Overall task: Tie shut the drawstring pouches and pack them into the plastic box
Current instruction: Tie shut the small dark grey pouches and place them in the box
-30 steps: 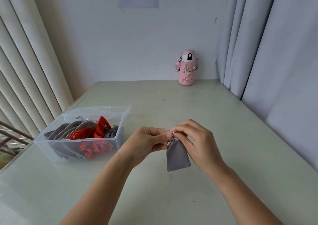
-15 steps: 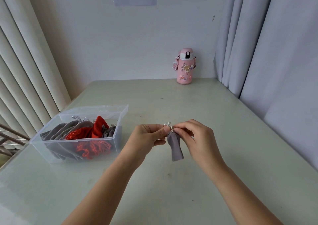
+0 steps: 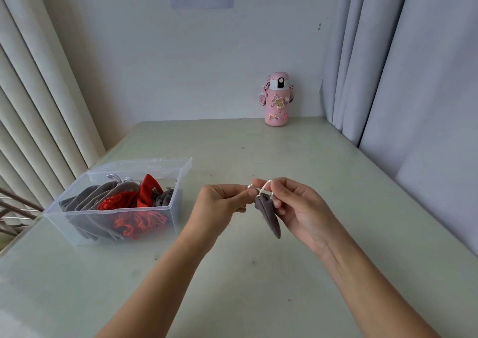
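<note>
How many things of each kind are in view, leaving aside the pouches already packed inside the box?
Grey pouch: 1
Plastic box: 1
Pink bottle: 1
Total: 3

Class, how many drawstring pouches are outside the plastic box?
1: the grey pouch, hanging between the left hand and right hand, which pinch its white cord. The rest lie in the plastic box.

Probably a home room, curtains (image 3: 388,53), vertical blinds (image 3: 38,92), pink bottle (image 3: 277,100) on table (image 3: 310,169)
</note>
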`<state>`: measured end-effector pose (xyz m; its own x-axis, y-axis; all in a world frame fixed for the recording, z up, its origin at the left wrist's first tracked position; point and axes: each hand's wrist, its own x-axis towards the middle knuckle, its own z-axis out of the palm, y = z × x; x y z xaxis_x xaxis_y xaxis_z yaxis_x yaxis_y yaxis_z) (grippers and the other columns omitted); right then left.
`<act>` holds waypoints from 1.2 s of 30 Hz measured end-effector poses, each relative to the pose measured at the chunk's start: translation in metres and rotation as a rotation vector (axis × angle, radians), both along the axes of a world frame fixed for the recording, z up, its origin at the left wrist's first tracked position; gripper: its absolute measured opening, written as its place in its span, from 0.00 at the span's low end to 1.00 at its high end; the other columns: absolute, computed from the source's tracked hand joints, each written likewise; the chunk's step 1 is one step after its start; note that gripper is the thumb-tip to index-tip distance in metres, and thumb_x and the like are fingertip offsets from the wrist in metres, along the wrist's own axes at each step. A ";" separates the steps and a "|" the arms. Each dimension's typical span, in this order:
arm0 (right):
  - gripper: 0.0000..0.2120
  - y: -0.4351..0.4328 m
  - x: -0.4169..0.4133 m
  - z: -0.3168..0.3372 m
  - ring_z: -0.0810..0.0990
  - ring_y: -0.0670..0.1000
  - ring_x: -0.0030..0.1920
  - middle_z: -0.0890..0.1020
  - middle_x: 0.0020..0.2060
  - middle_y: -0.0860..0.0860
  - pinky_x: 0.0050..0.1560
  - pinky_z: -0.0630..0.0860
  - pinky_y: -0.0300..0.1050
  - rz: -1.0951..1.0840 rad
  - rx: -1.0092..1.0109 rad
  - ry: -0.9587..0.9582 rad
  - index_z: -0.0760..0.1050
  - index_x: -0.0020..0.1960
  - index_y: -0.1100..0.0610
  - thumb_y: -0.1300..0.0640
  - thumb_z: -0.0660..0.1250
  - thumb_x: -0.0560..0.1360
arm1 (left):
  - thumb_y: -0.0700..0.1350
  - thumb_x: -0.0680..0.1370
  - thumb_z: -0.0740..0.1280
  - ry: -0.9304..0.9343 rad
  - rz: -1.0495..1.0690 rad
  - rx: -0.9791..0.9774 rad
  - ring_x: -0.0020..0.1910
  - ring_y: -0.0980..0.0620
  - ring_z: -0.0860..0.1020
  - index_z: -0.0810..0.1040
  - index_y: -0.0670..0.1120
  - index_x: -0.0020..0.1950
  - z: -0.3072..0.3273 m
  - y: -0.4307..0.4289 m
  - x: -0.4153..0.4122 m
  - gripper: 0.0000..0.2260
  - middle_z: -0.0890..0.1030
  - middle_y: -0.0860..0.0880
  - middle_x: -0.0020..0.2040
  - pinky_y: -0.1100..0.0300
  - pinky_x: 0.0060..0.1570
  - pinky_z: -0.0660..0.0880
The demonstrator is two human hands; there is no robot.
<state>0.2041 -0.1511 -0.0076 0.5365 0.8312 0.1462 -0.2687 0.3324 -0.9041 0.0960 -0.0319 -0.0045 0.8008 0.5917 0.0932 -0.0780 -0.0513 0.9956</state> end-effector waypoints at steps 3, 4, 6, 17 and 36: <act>0.04 0.001 -0.001 0.000 0.78 0.47 0.31 0.79 0.32 0.55 0.36 0.76 0.36 -0.031 0.055 0.063 0.82 0.35 0.58 0.57 0.72 0.64 | 0.50 0.67 0.71 -0.047 -0.098 -0.098 0.40 0.54 0.75 0.86 0.43 0.44 0.002 0.000 -0.003 0.12 0.83 0.43 0.42 0.64 0.45 0.72; 0.07 0.000 -0.001 0.000 0.77 0.46 0.31 0.82 0.35 0.54 0.39 0.77 0.37 -0.033 0.067 0.045 0.83 0.36 0.57 0.55 0.75 0.62 | 0.48 0.69 0.70 -0.078 -0.144 -0.152 0.41 0.52 0.75 0.85 0.42 0.45 0.003 -0.001 -0.003 0.12 0.82 0.43 0.43 0.62 0.48 0.73; 0.16 0.001 -0.001 -0.001 0.80 0.47 0.36 0.85 0.39 0.53 0.42 0.78 0.38 -0.054 0.065 -0.023 0.84 0.38 0.56 0.48 0.81 0.56 | 0.46 0.73 0.68 -0.139 -0.257 -0.265 0.41 0.51 0.75 0.84 0.43 0.42 0.004 -0.003 -0.004 0.08 0.81 0.45 0.41 0.62 0.47 0.74; 0.06 -0.003 -0.012 0.004 0.83 0.49 0.37 0.85 0.35 0.54 0.41 0.78 0.37 -0.279 0.014 -0.355 0.83 0.35 0.60 0.61 0.75 0.59 | 0.44 0.76 0.66 0.010 -0.430 -0.253 0.25 0.56 0.76 0.79 0.43 0.40 0.014 0.011 -0.016 0.07 0.79 0.47 0.29 0.67 0.29 0.73; 0.13 -0.010 -0.007 -0.001 0.84 0.44 0.40 0.85 0.37 0.45 0.44 0.79 0.38 -0.441 -0.168 -0.805 0.74 0.33 0.54 0.66 0.76 0.67 | 0.44 0.71 0.67 0.108 -0.257 -0.153 0.37 0.51 0.83 0.83 0.39 0.46 0.010 0.003 -0.013 0.10 0.84 0.41 0.39 0.63 0.37 0.79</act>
